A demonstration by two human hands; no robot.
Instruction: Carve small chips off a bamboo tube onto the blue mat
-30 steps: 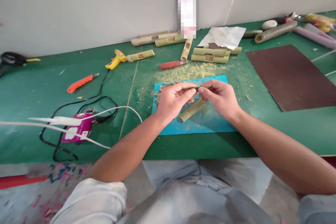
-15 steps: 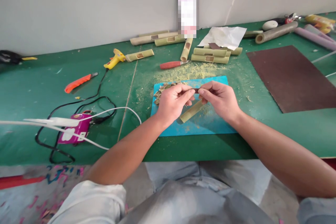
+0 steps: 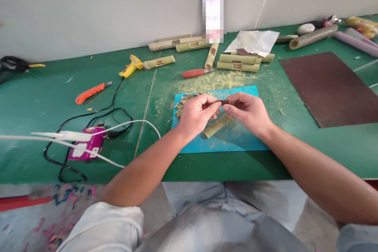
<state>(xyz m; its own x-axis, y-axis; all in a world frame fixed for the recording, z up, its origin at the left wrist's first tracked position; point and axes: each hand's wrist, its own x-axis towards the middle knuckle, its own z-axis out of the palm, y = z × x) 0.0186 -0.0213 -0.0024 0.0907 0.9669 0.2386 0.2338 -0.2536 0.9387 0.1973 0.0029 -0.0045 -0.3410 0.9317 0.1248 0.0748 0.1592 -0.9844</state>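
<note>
A small dark brown strip, apparently folded sandpaper [image 3: 225, 102], stretches between my two hands above the blue mat [image 3: 189, 147]. My left hand [image 3: 197, 112] pinches one end between thumb and fingers. On its other end, the fingers of my right hand [image 3: 249, 112] are closed. Just beneath them a length of green bamboo [image 3: 217, 126] lies slanted on the mat, its far end partly hidden by the right hand. Brown scraps [image 3: 180, 107] are heaped beside my left hand. Pale shavings [image 3: 218, 80] cover the table behind the mat.
Several cut bamboo tubes [image 3: 238, 66] lie at the back, near a red-handled knife [image 3: 193, 73]. Leftward are an orange utility knife [image 3: 91, 93], a yellow glue gun [image 3: 131, 67] and a purple power box [image 3: 88, 145] with cables. A large brown sheet [image 3: 330, 90] is at right.
The right thumb has shifted slightly along the brown strip, so more of it shows. Both hands stay over the mat. The whole view has moved a little.
</note>
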